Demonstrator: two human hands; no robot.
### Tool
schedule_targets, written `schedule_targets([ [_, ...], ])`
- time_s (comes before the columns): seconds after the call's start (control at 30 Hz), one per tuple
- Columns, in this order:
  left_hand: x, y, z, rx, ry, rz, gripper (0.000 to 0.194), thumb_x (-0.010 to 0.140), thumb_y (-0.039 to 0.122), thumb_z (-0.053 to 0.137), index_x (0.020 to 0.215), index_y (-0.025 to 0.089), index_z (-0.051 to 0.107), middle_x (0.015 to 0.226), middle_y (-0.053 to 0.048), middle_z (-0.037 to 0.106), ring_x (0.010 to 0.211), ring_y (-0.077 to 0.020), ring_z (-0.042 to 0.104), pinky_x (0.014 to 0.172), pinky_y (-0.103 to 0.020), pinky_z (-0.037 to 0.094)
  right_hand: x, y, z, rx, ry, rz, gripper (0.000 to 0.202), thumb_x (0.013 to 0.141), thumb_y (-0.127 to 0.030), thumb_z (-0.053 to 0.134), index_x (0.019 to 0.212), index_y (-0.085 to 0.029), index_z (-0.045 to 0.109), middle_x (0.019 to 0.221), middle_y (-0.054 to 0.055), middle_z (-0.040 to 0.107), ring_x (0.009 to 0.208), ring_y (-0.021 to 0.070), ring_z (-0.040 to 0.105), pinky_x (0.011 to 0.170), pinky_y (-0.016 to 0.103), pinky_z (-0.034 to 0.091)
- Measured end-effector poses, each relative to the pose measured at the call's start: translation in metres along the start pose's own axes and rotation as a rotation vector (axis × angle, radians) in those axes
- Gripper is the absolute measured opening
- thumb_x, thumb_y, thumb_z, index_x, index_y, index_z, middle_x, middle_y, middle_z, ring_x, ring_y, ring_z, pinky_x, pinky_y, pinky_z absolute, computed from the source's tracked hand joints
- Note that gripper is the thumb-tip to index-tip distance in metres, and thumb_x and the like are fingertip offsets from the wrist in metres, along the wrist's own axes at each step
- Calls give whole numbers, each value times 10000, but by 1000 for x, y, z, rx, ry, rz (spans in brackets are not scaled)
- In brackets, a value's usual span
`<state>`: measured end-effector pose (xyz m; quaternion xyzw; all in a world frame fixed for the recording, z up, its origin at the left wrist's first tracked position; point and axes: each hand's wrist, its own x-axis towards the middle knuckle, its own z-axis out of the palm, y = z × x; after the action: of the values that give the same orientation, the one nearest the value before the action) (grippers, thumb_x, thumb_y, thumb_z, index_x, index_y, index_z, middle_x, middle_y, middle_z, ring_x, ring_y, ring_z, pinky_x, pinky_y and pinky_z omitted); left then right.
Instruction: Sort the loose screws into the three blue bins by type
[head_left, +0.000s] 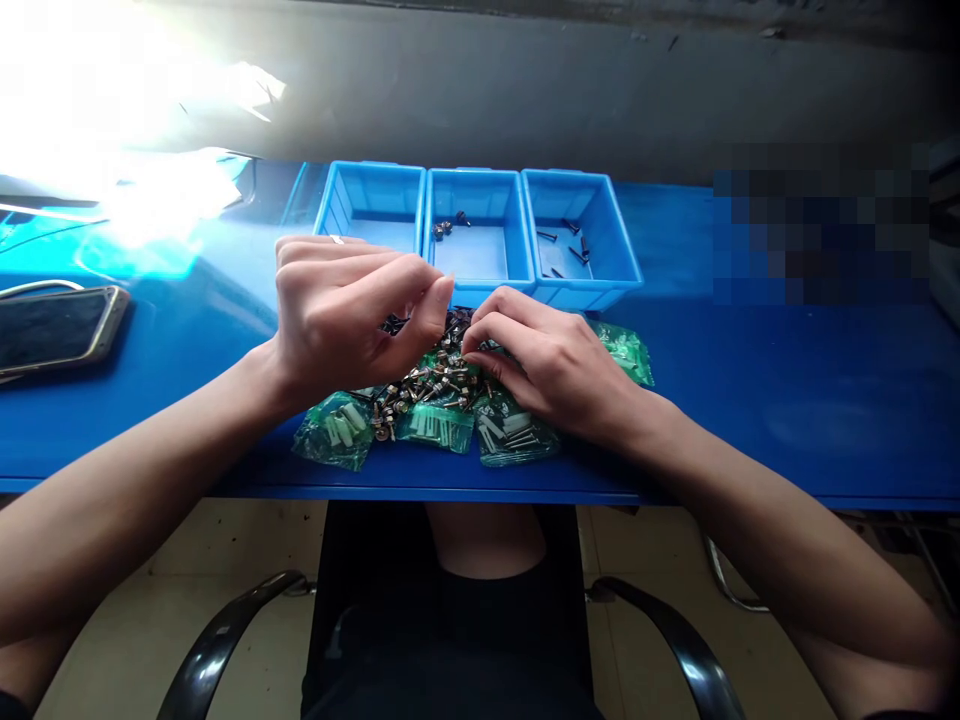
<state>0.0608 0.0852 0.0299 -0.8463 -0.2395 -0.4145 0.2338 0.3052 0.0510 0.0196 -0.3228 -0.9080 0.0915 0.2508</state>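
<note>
My left hand (349,305) is raised over the left side of a pile of small metal screws (442,378), its fingers curled and the thumb drawn toward the index finger. Whatever it may hold is hidden. At the pile's right side, my right hand (551,365) has thumb and index finger pinched low among the screws; the thing between the fingertips is too small to make out. Around the pile lie green plastic bags of white plugs and screws: a left bag (337,430), a middle bag (436,427), a front right bag (516,432) and a far right bag (626,350).
Behind the pile stand three blue bins in a row: the left bin (379,180), the middle bin (480,182) with several small bolts, and the right bin (581,295) with several dark screws. A phone (56,328) lies at the left of the blue table (765,400).
</note>
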Motion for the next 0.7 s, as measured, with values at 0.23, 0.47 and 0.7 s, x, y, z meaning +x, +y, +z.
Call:
schedule_targets([
  [0.23,-2,-2,1,-100,35,4,154,1030,197,617,896,249,674,625,90,565,572,-101,610,664,-285,484,1,-8,-12,426,333,162,61,1058,-207,747,1011,-168,747,910,35,776,707,142,704,631,315,619],
  [0.47,2,0,2,-60,57,-6,213,1029,210,617,821,237,650,582,91,550,514,-91,606,520,-254,410,3,-2,-30,852,118,393,226,929,-397,908,913,-189,821,767,22,788,586,151,739,421,268,560],
  [0.7,3,3,0,-50,54,2,219,1014,211,628,797,236,643,557,73,573,500,-102,583,507,-274,457,3,-4,-24,722,385,333,334,1129,-212,555,1444,-222,665,1393,114,776,1218,263,802,924,414,729],
])
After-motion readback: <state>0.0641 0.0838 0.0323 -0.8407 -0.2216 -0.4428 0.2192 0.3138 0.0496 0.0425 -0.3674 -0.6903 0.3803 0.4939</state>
